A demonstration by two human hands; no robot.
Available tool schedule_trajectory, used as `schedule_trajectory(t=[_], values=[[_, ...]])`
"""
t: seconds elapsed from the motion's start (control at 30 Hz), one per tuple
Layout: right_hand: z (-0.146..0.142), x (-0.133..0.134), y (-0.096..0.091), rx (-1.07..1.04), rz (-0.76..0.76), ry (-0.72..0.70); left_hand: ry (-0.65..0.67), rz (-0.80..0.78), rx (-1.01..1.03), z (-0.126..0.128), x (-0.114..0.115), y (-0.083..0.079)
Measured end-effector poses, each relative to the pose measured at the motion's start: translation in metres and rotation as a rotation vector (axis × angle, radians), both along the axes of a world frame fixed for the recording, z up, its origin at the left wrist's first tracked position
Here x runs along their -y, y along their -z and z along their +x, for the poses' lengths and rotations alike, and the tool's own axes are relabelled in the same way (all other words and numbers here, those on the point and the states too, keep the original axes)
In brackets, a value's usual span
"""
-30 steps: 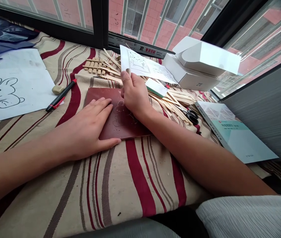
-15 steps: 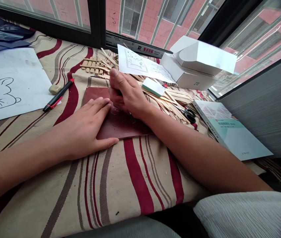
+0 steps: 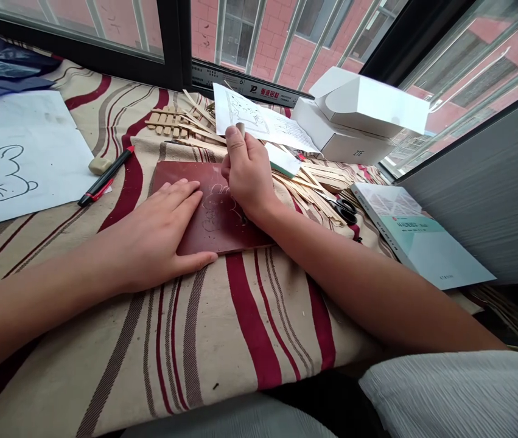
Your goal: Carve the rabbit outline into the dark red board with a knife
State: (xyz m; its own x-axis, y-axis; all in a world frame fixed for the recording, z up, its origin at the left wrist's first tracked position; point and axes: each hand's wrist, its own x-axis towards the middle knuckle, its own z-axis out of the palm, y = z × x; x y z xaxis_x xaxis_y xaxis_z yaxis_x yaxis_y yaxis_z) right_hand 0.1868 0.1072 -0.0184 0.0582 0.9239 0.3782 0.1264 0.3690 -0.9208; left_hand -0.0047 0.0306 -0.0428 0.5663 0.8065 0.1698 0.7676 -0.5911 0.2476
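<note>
A dark red board [image 3: 222, 228] with a faint scratched outline lies on the striped cloth in front of me. My left hand [image 3: 158, 237] rests flat on the board's left part, fingers stretched out. My right hand [image 3: 245, 173] is closed in a fist around a small tool whose rounded pale end [image 3: 240, 128] sticks up above my thumb. The tool's tip is hidden under the hand, over the board's upper right part.
A rabbit drawing on white paper [image 3: 16, 158], an eraser [image 3: 98, 165] and a black-red pen [image 3: 106, 176] lie to the left. Behind the board are wooden sticks [image 3: 181, 125], a printed sheet [image 3: 259, 118], a white box [image 3: 359, 121], scissors [image 3: 345, 210] and a book [image 3: 418, 240].
My right hand leaned down and left over the board half a second ago, then came back upright and slightly right. The left hand stayed flat on the board.
</note>
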Motion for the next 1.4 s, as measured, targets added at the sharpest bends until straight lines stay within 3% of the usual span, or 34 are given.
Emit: schedule_trajectory(t=[0.13, 0.23, 0.33, 0.57, 0.7, 0.77, 0.9, 1.0, 1.2, 1.4], values=[[-0.002, 0.014, -0.011, -0.185, -0.099, -0.431, 0.014, 0.009, 0.005, 0.002, 0.0, 0.0], [-0.003, 0.019, -0.014, -0.254, -0.177, -0.572, 0.019, 0.011, 0.006, 0.002, -0.001, 0.0], [-0.004, 0.013, -0.009, -0.249, -0.191, -0.499, 0.028, 0.02, 0.012, 0.002, -0.001, -0.001], [0.005, -0.004, 0.007, -0.074, 0.007, 0.088, 0.002, -0.095, -0.072, 0.008, 0.003, -0.019], [0.005, -0.002, 0.005, 0.014, 0.032, 0.189, -0.011, -0.106, -0.092, 0.01, 0.004, -0.023], [0.003, 0.001, 0.002, -0.013, 0.009, 0.111, -0.014, -0.113, -0.102, 0.01, 0.004, -0.023], [-0.002, 0.011, -0.007, -0.188, -0.132, -0.375, -0.018, -0.122, -0.108, 0.011, 0.005, -0.022], [-0.001, 0.018, -0.012, -0.299, -0.186, -0.561, -0.017, -0.115, -0.098, 0.01, 0.005, -0.022], [0.011, 0.026, -0.023, -0.458, -0.256, -0.705, 0.002, -0.078, -0.082, 0.007, 0.003, -0.019], [0.012, 0.024, -0.025, -0.35, -0.139, -0.492, 0.029, -0.075, -0.078, 0.005, 0.003, -0.02]])
